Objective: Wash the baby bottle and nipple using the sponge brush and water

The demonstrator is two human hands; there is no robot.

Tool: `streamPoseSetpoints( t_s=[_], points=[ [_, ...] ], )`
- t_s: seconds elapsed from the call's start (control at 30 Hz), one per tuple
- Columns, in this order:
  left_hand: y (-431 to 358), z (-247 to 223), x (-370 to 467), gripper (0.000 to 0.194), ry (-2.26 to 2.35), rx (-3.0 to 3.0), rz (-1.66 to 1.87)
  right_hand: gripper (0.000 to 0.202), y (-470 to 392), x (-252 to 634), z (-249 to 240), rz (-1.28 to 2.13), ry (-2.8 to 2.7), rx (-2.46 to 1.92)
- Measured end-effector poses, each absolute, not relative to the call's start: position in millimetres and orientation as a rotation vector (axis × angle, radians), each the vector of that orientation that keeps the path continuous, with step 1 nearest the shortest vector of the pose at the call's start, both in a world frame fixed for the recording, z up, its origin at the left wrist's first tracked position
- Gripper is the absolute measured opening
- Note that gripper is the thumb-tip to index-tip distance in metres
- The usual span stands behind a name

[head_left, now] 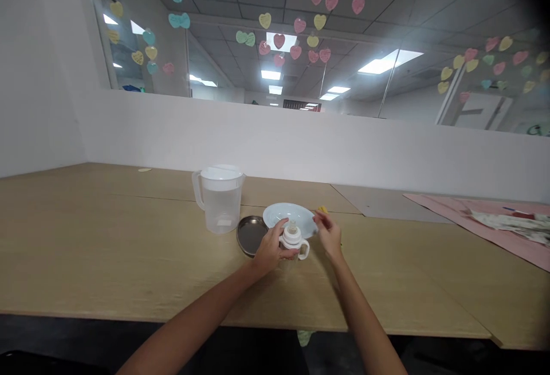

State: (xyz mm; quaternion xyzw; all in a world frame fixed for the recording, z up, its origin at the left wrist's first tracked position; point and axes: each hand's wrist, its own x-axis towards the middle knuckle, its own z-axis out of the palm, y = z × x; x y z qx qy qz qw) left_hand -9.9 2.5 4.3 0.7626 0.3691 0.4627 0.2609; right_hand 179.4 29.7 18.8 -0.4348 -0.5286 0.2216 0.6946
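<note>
Wrapped around the side of a baby bottle is my left hand, its thumb and fingers on either side of it. The bottle stands upright, with a white collar, a clear teat on top and a white handle loop on its right. My right hand is raised to the right of the bottle, apart from it, fingers loosely bent and nothing visible in them. Its fingertips are near the right rim of a white bowl. Left of the bowl lies a round dark metal tray, partly behind my left hand.
A clear plastic pitcher with a handle stands at the left on the wooden table. A small yellow thing shows behind my right hand. Pink sheeting with cloth and a pen lies far right. A white wall bounds the back.
</note>
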Motion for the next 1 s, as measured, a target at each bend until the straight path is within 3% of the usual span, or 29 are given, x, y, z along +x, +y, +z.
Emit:
streamPoseSetpoints(
  t_s=[0.13,0.4,0.57,0.83,1.0],
  points=[
    [1,7,-7,0.085,0.996,2.045,1.243,0.042,31,182,18,0.570,-1.199,-0.912],
    [0,8,-7,0.083,0.970,2.096,1.254,0.061,8,173,35,0.943,-1.829,-0.766],
    [0,8,-7,0.083,0.980,2.098,1.245,0.048,5,173,36,1.051,-1.661,-0.816],
    [1,7,-7,0.085,0.968,2.108,1.240,0.055,10,171,29,1.228,-1.296,-0.679],
    [0,8,-7,0.084,0.974,2.100,1.236,0.043,15,175,27,1.228,-1.019,-0.440]
  ],
)
